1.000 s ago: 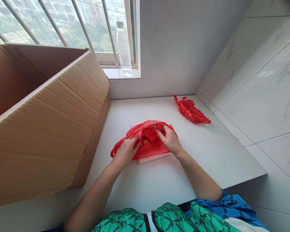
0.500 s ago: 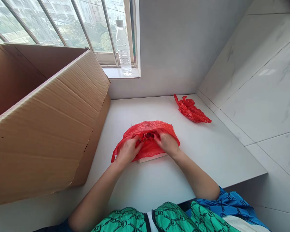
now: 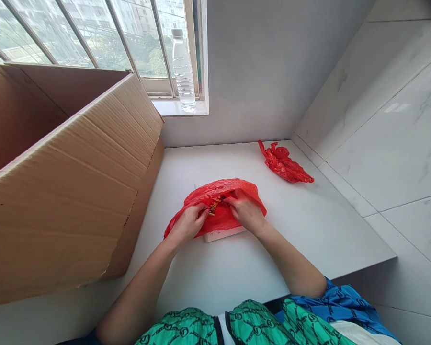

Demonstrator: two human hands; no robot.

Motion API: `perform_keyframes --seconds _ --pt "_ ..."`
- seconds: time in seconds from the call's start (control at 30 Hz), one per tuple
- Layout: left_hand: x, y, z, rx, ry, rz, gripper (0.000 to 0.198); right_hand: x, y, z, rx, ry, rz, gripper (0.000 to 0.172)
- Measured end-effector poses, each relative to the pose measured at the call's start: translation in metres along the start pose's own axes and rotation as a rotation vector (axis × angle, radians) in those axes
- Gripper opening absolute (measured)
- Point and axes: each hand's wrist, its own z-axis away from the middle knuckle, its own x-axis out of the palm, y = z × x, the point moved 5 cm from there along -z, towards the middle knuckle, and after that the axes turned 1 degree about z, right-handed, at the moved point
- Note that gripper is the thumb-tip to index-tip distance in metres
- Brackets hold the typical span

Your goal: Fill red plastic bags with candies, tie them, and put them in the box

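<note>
A red plastic bag (image 3: 224,221) lies open on the white counter, on top of a flat pale object (image 3: 224,234). Inside its mouth shows a small red wrapped packet (image 3: 214,206) with yellow print. My left hand (image 3: 191,220) is at the left of the opening, thumb and fingers pinched on the packet's left edge. At the right, my right hand (image 3: 247,210) reaches into the bag with its fingers bent together beside dark small items; the bag's edge partly covers them, and what they grip is too small to make out.
A large open cardboard box (image 3: 64,206) fills the left side. Another red plastic bag (image 3: 286,164), crumpled, lies at the back right of the counter (image 3: 309,230). A clear bottle (image 3: 184,74) stands on the windowsill. A tiled wall borders the right.
My left hand has closed at the packet, which now shows its yellow print. My right fingers have drawn together inside the bag. The flat pale object shows slightly more.
</note>
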Motion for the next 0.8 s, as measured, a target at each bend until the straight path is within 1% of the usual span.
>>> perform_keyframes --seconds 0.1,0.17,0.27,0.33,0.43,0.53,0.63,0.7,0.8 --pt "0.001 0.0 -0.001 -0.008 0.002 0.004 0.033 0.002 -0.008 0.0 -0.099 0.001 0.166 0.033" --pt "0.002 -0.001 -0.002 -0.016 0.0 0.004 0.033 0.005 -0.01 0.0 -0.12 -0.003 0.235 0.037" --pt "0.003 -0.002 -0.003 -0.015 0.003 0.004 0.033 0.01 -0.008 0.0 -0.119 -0.02 0.259 0.038" --pt "0.003 -0.002 -0.003 -0.013 0.007 0.0 0.033 0.011 -0.006 0.001 -0.108 -0.033 0.196 0.035" --pt "0.003 -0.004 -0.002 -0.041 0.005 -0.011 0.034 0.003 -0.001 0.002 -0.032 -0.023 -0.069 0.028" --pt "0.003 -0.006 -0.002 -0.049 0.01 -0.028 0.035 -0.011 0.004 0.002 0.088 0.034 -0.519 0.028" --pt "0.001 -0.002 -0.001 -0.027 0.036 -0.052 0.036 -0.016 0.006 0.001 0.178 0.008 -0.95 0.032" --pt "-0.003 0.004 0.001 -0.006 0.09 -0.039 0.034 -0.014 0.007 0.0 0.227 -0.036 -1.101 0.034" --pt "-0.009 0.018 0.005 0.071 0.164 0.033 0.036 -0.008 0.007 0.0 0.271 -0.069 -1.184 0.032"
